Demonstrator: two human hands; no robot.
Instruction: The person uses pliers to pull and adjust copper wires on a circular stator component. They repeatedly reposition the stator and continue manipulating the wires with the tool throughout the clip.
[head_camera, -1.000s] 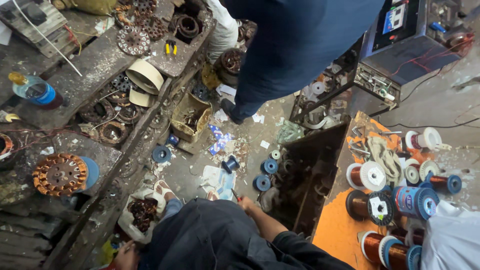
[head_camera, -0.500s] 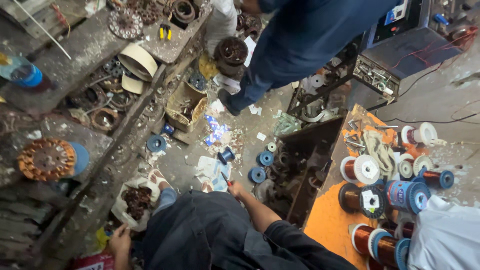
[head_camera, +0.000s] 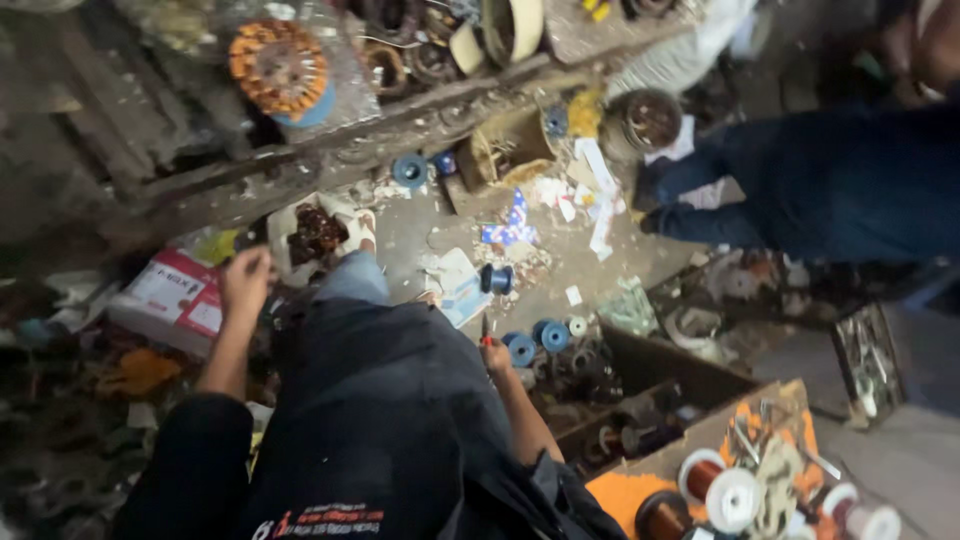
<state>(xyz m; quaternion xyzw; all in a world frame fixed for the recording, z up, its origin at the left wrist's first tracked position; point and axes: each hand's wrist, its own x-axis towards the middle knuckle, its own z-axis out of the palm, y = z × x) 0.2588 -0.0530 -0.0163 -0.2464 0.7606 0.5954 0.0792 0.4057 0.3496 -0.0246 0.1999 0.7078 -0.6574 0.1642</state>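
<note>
My left hand (head_camera: 245, 280) reaches down to the left with its fingers curled. It hangs between a red and white carton (head_camera: 172, 296) and a white tray of dark scraps (head_camera: 315, 232); blur hides whether anything is in it. My right hand (head_camera: 496, 354) is low at the middle, closed on a thin red-tipped tool (head_camera: 487, 328) that points up. Just right of it lie two blue spools (head_camera: 537, 340) on the littered floor. My dark shirt fills the bottom centre.
A grimy wooden shelf (head_camera: 350, 140) crosses the top left and carries a copper-wound stator (head_camera: 280, 65) and metal rings. Another person in blue clothes (head_camera: 810, 180) stands at the right. An open box of metal parts (head_camera: 610, 385) and an orange table (head_camera: 620, 492) with wire spools are at the lower right.
The view has swung and closed in on the floor. My left hand has risen toward the carton and tray. My right hand has stayed near the blue spools.
</note>
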